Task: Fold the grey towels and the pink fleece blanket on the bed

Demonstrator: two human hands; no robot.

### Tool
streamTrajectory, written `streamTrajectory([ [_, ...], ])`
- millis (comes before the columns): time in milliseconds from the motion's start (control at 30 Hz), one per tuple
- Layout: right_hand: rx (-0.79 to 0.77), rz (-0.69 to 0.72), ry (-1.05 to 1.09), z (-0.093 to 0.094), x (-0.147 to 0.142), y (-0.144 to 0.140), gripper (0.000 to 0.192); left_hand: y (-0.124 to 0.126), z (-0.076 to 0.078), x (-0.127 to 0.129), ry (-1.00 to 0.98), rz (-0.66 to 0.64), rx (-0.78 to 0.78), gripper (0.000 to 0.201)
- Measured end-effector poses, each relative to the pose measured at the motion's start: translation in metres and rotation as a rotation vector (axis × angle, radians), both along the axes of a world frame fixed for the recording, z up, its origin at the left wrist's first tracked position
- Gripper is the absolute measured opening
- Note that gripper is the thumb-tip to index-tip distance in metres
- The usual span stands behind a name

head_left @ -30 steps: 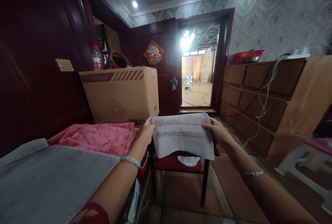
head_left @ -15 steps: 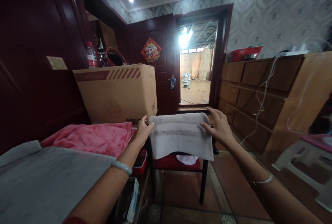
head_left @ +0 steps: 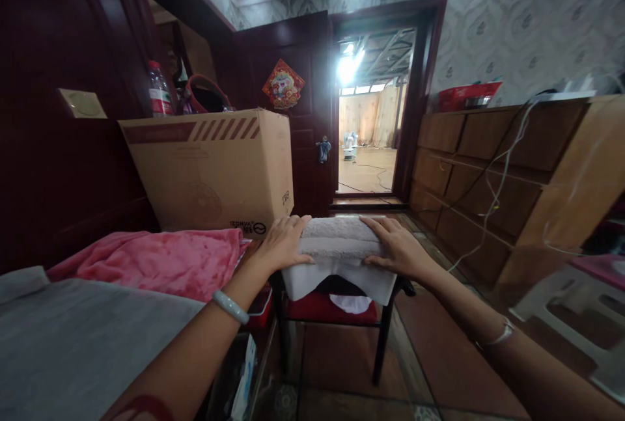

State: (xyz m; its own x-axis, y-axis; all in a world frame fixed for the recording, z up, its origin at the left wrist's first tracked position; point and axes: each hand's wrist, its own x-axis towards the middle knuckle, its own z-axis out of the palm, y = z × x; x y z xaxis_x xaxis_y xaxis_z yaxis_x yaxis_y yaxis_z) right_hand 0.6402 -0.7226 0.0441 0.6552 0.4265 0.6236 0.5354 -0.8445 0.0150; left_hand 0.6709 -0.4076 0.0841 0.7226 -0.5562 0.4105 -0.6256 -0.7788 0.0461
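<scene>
Folded grey towel (head_left: 336, 246) on chair (head_left: 336, 307): soft, light, limp; best taken at both ends. Left hand (head_left: 286, 243), right hand (head_left: 396, 250): flat on it, grip released.

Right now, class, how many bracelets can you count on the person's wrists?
2: a pale bangle on the left wrist, a thin silver bracelet on the right. Both hands rest on the grey towel.

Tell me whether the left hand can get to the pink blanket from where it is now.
Probably yes. The left hand lies flat on the grey towel, and the pink blanket lies just to its left, with nothing visible between them.
</scene>
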Motion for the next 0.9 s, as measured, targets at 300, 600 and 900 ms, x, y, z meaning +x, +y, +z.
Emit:
streamTrajectory([
  [300, 0.027, 0.024, -0.011, -0.007, 0.012, -0.005, 0.081, 0.005, -0.017, 0.008, -0.204, 0.028, 0.074, 0.083],
  [600, 0.044, 0.066, -0.022, -0.006, 0.006, -0.002, 0.081, 0.005, -0.012, -0.002, -0.154, 0.014, 0.020, 0.090],
  [900, -0.065, -0.066, -0.046, -0.002, -0.005, 0.002, 0.087, 0.053, -0.021, -0.053, -0.128, 0.023, -0.022, 0.093],
])
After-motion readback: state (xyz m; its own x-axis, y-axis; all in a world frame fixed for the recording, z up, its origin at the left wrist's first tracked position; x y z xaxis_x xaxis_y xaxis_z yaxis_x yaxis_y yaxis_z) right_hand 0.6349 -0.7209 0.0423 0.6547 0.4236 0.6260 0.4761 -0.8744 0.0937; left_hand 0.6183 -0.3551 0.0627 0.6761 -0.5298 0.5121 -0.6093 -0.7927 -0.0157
